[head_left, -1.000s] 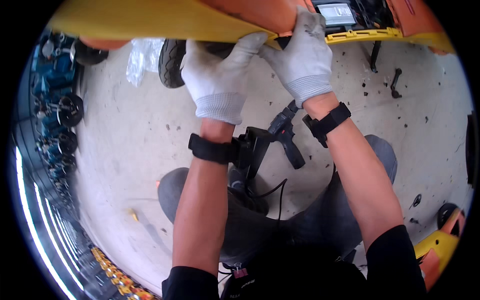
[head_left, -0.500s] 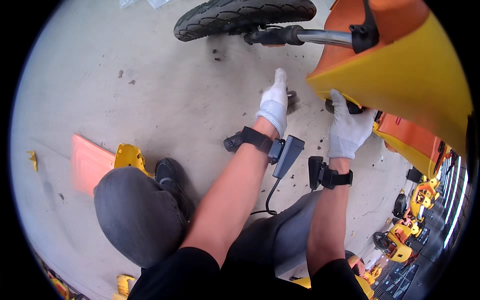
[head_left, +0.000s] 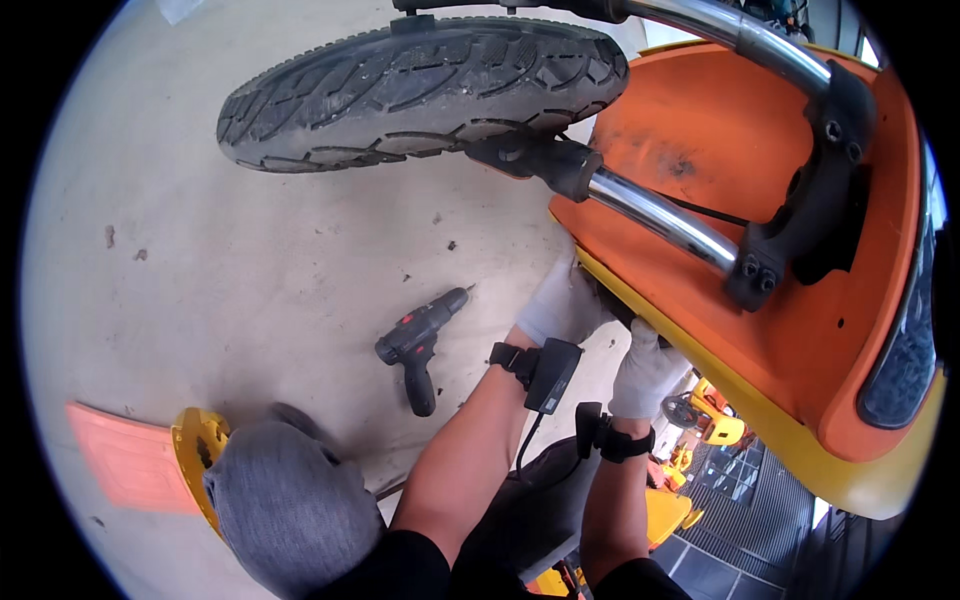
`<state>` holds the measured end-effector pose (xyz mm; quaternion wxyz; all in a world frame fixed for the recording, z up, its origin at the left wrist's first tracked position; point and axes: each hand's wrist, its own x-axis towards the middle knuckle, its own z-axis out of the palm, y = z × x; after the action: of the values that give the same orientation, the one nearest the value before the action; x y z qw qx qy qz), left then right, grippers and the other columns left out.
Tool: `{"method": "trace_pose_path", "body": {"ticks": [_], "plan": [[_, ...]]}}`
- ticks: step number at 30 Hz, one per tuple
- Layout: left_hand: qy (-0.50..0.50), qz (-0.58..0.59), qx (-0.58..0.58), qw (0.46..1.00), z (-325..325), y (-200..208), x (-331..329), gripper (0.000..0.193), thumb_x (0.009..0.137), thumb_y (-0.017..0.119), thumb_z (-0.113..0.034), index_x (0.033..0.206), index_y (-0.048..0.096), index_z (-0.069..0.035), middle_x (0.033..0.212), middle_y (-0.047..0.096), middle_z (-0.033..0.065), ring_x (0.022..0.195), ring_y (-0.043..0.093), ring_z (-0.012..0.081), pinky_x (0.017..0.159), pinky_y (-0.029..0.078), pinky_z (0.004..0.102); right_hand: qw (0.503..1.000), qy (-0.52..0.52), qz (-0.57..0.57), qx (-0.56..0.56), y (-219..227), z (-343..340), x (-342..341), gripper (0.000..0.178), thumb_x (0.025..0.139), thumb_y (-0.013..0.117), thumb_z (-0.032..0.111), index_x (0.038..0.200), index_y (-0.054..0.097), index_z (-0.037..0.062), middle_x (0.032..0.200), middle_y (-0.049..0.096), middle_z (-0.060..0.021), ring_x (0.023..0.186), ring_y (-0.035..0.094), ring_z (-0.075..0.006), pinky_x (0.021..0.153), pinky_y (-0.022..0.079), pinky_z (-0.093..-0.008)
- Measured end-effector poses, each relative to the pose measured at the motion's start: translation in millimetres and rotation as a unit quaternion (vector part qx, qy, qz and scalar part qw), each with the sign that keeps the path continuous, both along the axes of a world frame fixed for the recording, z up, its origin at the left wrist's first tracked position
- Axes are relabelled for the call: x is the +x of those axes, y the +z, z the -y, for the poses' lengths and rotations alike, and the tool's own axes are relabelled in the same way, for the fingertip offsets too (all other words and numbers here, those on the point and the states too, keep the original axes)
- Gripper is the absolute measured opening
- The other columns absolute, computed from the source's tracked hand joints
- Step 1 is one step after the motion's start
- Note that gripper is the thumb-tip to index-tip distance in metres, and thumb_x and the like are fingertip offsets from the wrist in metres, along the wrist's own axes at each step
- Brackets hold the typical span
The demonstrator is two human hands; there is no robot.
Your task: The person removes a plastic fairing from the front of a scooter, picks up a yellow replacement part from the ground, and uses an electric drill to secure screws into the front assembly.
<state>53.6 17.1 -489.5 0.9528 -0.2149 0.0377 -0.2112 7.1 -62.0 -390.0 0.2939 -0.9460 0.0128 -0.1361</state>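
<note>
My left hand (head_left: 566, 302), in a white knit glove, reaches to the lower edge of an orange-and-yellow scooter body (head_left: 690, 155). Its fingers are hidden behind the yellow edge. Close beside it, my right hand (head_left: 643, 375), gloved alike, is closed at the same edge, the thumb lying up against it. A dark part shows between the hands, too covered to name. On the floor left of my left forearm lies a black cordless drill (head_left: 420, 345) with a bit in its chuck. The scooter's front wheel (head_left: 420, 95) and chrome fork tube (head_left: 665, 220) stretch out above my hands.
An orange panel (head_left: 125, 460) and a yellow cover (head_left: 195, 450) lie by my knee (head_left: 290, 510) at the lower left. Small dirt bits dot the concrete floor (head_left: 280, 270). More yellow scooter parts (head_left: 715, 415) stand beyond my right arm.
My left hand has gone from over the floor to the body's edge beside my right hand. The view has shifted, showing more of the wheel and orange underside; the drill is now uncovered.
</note>
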Motion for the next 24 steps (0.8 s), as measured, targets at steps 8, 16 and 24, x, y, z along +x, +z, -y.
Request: {"method": "trace_pose_path", "body": {"ticks": [8,16,24], "plan": [[0.012,0.05,0.026,0.998,11.8,-15.0,-12.7,0.096,0.089,0.037,-0.08,0.159,0.02,-0.016,0.161,0.032,0.0096,0.146,0.035,0.0294,0.116,0.036,0.0511,0.996,-0.058,-0.026,0.058,-4.3,12.2,-8.4,0.037,0.1,0.066,0.029,0.119,0.063,-0.0026,0.114,0.064,-0.0108,0.102,0.061,-0.0228,0.089,0.05,-0.0362],[0.042,0.096,0.027,0.994,25.0,-31.8,-18.6,0.084,0.094,0.049,-0.069,0.152,0.036,-0.01,0.15,0.048,0.0098,0.134,0.051,0.028,0.108,0.045,0.0492,0.991,-0.077,-0.064,0.088,-3.2,12.2,-15.5,0.023,0.1,0.063,0.021,0.111,0.065,-0.0002,0.104,0.065,-0.0086,0.09,0.061,-0.021,0.079,0.052,-0.0334],[0.002,0.045,0.045,0.998,26.0,-28.9,-22.2,0.081,0.094,0.051,-0.067,0.145,0.042,-0.005,0.139,0.056,0.0112,0.125,0.058,0.0264,0.103,0.051,0.0462,0.99,-0.089,-0.066,0.088,-2.9,18.0,-12.6,0.027,0.1,0.064,0.025,0.109,0.065,-0.0007,0.104,0.066,-0.0087,0.091,0.062,-0.0207,0.078,0.051,-0.0343]]}}
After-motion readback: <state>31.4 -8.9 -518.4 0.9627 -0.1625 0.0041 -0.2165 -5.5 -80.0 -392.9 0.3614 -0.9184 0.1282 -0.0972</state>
